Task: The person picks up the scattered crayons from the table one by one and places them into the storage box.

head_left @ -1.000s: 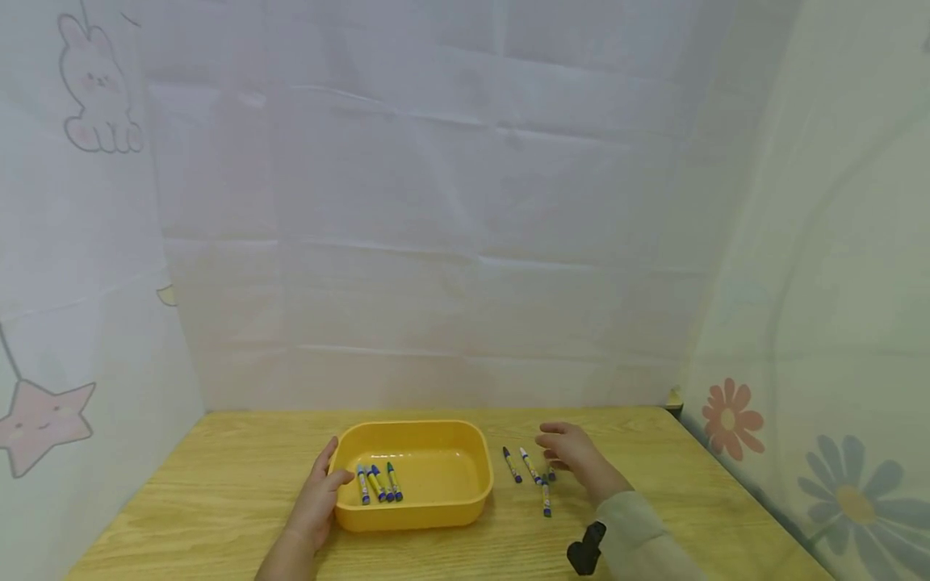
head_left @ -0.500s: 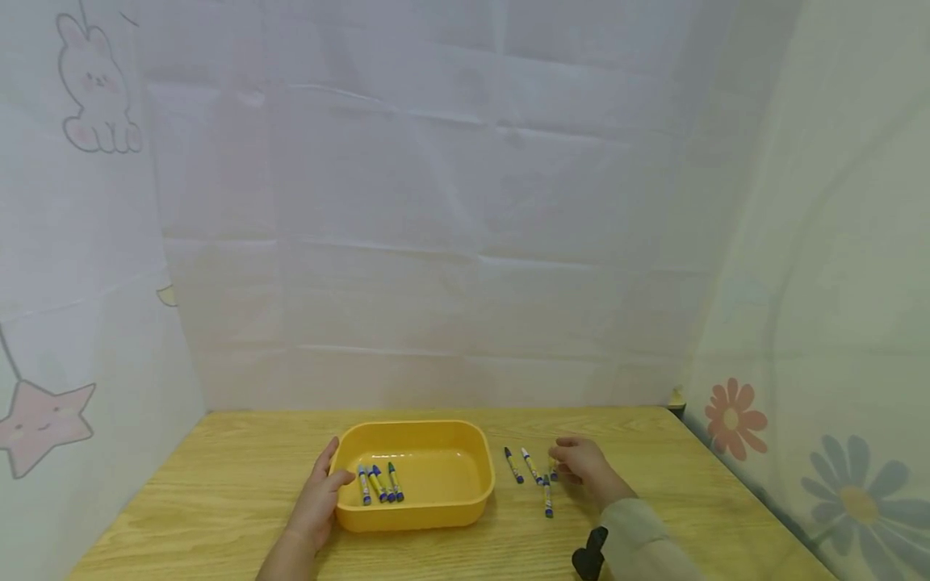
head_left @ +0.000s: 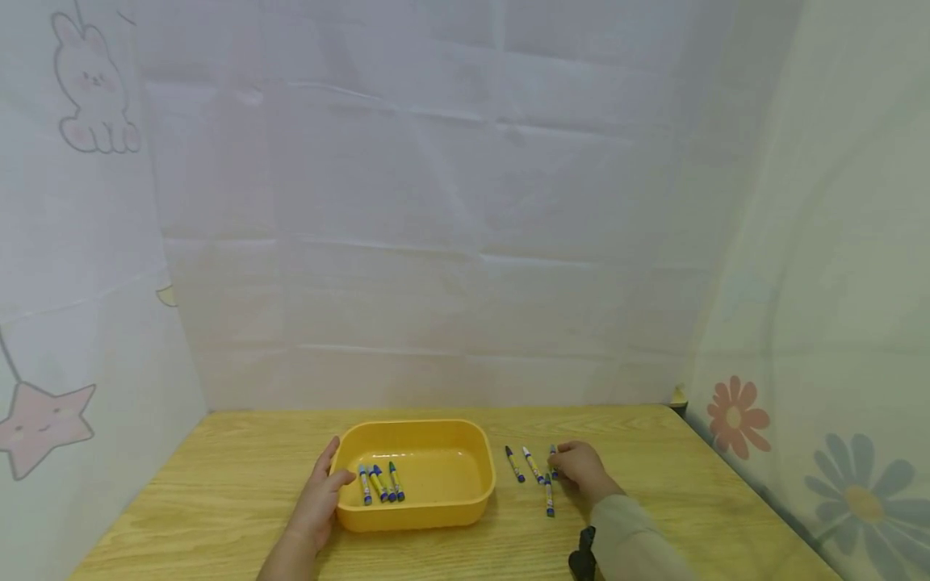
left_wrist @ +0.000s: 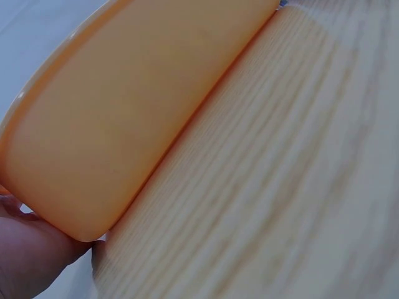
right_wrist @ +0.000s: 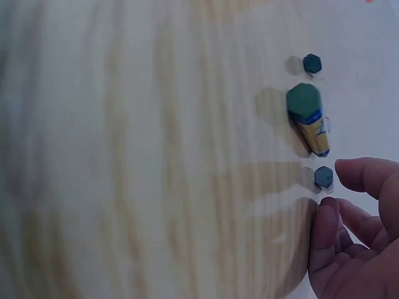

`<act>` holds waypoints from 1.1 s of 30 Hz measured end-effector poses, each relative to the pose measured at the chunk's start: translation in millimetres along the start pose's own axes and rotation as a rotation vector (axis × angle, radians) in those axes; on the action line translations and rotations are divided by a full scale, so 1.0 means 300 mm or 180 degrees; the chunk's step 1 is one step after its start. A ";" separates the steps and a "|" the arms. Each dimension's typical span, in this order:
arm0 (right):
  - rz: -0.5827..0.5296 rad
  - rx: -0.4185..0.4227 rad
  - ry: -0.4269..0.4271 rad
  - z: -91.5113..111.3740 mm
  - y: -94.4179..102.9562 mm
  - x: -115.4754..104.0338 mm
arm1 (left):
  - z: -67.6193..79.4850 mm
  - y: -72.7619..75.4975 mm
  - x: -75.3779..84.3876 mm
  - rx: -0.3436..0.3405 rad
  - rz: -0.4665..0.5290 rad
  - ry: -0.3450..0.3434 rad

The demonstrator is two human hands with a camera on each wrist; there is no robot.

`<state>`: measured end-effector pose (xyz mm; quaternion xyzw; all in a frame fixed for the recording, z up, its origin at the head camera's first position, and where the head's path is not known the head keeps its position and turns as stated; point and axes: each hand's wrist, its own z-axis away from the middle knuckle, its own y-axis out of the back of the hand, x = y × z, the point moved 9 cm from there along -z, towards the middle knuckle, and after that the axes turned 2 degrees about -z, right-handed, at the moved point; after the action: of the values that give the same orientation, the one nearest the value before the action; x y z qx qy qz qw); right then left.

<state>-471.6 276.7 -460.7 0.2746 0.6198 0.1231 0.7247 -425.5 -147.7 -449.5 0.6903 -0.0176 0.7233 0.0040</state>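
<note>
A yellow plastic basin (head_left: 414,516) rests on the table. My left hand (head_left: 317,499) grips its left end, thumb over the rim and fingers along the outside; the left wrist view shows the basin's wall (left_wrist: 118,118) beside that hand (left_wrist: 34,249). Right of the basin lie several crayons in yellow and blue wrappers, among them a dark-tipped crayon (head_left: 514,464), a white-tipped crayon (head_left: 533,464) and a green-ended crayon (right_wrist: 305,103). My right hand (head_left: 584,468) is at the rightmost crayon (head_left: 553,452), whose grey-blue end (right_wrist: 323,177) shows between thumb and fingers with a gap around it.
Several more crayons (head_left: 376,482) lie inside the basin at its left. The wooden table (head_left: 247,460) ends at a pale hanging sheet (head_left: 436,323) behind, with printed sheets on both sides. A black strap piece (head_left: 583,557) hangs by the right sleeve (head_left: 632,532).
My right hand has moved from above the crayons, first right, then down to the rightmost crayon, with its fingers coming closer together. The left hand and basin have stayed put.
</note>
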 end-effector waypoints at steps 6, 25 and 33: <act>0.0545 0.0061 0.0096 -0.001 0.005 -0.024 | -0.001 -0.001 0.000 -0.0017 0.0003 -0.0016; -0.0534 -0.0074 0.0080 0.005 0.014 -0.035 | -0.002 0.004 -0.009 0.0014 0.0022 0.0003; -0.0710 -0.0260 0.0321 0.035 -0.008 -0.156 | -0.010 0.005 -0.014 0.0010 0.0028 -0.0009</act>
<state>-471.4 248.0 -422.2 0.1677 0.6767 0.0806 0.7124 -428.3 -149.1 -453.9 0.6912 -0.0195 0.7224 -0.0003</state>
